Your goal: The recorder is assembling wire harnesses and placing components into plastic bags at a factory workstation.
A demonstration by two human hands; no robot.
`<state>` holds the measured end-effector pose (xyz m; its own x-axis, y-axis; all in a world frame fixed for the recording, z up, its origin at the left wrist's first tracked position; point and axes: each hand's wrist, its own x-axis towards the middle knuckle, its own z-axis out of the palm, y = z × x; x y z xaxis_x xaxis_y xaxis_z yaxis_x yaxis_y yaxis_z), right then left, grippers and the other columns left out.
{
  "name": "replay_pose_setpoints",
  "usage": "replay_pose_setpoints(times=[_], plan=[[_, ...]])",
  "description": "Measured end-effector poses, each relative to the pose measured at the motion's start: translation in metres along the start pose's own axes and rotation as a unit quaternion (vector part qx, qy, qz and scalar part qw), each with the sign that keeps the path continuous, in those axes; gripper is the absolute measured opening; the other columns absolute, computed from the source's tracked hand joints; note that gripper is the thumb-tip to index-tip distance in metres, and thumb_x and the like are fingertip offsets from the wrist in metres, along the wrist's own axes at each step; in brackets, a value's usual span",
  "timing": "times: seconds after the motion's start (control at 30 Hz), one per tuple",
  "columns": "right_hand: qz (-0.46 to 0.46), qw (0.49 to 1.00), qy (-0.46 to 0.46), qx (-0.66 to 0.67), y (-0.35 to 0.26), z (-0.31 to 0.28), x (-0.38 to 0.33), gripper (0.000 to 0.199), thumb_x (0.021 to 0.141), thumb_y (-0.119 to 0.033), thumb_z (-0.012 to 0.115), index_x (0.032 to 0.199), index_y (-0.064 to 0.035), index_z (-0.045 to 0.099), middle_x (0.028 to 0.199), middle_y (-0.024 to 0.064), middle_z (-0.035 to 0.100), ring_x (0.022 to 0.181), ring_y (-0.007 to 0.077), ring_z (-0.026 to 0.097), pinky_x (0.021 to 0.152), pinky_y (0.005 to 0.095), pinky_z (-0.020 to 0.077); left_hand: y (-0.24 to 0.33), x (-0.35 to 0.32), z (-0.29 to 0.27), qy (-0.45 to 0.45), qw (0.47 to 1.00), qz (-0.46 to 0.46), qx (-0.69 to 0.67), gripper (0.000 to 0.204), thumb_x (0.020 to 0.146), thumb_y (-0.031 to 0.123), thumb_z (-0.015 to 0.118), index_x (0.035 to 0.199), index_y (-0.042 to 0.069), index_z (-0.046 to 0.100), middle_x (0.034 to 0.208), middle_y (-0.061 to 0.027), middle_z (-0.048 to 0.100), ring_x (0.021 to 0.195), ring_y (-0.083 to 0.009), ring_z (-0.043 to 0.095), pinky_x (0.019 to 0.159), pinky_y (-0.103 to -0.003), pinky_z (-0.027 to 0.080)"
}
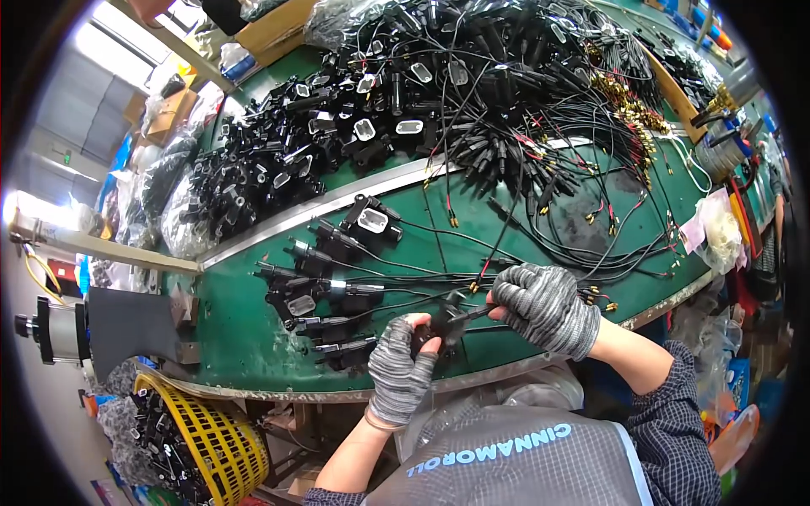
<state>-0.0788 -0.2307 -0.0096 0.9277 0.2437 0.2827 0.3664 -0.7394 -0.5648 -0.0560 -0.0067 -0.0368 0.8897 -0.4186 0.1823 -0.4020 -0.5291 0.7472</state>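
Note:
Both my hands wear grey knit gloves and meet over the near edge of a green workbench (253, 304). My left hand (398, 364) grips a black plastic connector housing (432, 331). My right hand (544, 305) pinches a black cable end (477, 312) that points into the housing. A row of finished black connectors with cables (325, 291) lies just left of my hands. The housing is partly hidden by my left fingers.
A big heap of black housings (278, 143) and tangled black cables with brass tips (540, 110) fills the far half of the bench. A yellow basket (207, 443) with black parts stands at the lower left. A grey metal fixture (101, 329) sits at the left.

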Motion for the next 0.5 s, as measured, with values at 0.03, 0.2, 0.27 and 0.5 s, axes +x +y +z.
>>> replay_pose_setpoints(times=[0.03, 0.2, 0.27, 0.5], plan=[[-0.019, 1.000, -0.009, -0.012, -0.002, 0.000, 0.001, 0.016, 0.072, -0.021, 0.064, 0.078, -0.0074, 0.058, 0.075, 0.0072, 0.058, 0.067, 0.0261, 0.058, 0.055, 0.0360, 0.0458, -0.001, 0.000, -0.002, -0.014, 0.999, 0.010, -0.036, 0.031, 0.071, 0.003, 0.065, 0.100, 0.004, 0.055, 0.091, -0.0109, 0.059, 0.080, -0.0252, 0.058, 0.074, -0.030, 0.047], [-0.061, 0.996, -0.050, -0.039, -0.011, 0.008, 0.001, 0.018, 0.074, -0.025, 0.059, 0.079, -0.0075, 0.058, 0.076, 0.0075, 0.056, 0.070, 0.0258, 0.057, 0.056, 0.0368, 0.0456, 0.003, 0.000, 0.003, -0.058, 0.997, 0.049, -0.030, 0.030, 0.071, 0.002, 0.065, 0.100, 0.005, 0.055, 0.092, -0.0108, 0.059, 0.080, -0.0241, 0.059, 0.074, -0.029, 0.047], [-0.066, 0.995, -0.062, -0.040, -0.012, 0.008, 0.001, 0.018, 0.074, -0.025, 0.059, 0.079, -0.0075, 0.058, 0.076, 0.0072, 0.056, 0.070, 0.0254, 0.057, 0.056, 0.0365, 0.0457, 0.004, -0.002, 0.009, -0.064, 0.995, 0.045, -0.056, 0.031, 0.071, 0.002, 0.065, 0.100, 0.005, 0.055, 0.093, -0.0108, 0.059, 0.080, -0.0241, 0.059, 0.074, -0.029, 0.047], [-0.079, 0.990, -0.067, -0.093, -0.006, -0.001, -0.006, 0.019, 0.074, -0.024, 0.058, 0.082, -0.0070, 0.058, 0.077, 0.0069, 0.055, 0.071, 0.0234, 0.056, 0.057, 0.0356, 0.0460, 0.003, 0.000, 0.007, -0.069, 0.993, -0.008, -0.092, 0.032, 0.070, 0.004, 0.065, 0.100, 0.006, 0.055, 0.093, -0.0115, 0.060, 0.080, -0.0246, 0.060, 0.073, -0.030, 0.047]])
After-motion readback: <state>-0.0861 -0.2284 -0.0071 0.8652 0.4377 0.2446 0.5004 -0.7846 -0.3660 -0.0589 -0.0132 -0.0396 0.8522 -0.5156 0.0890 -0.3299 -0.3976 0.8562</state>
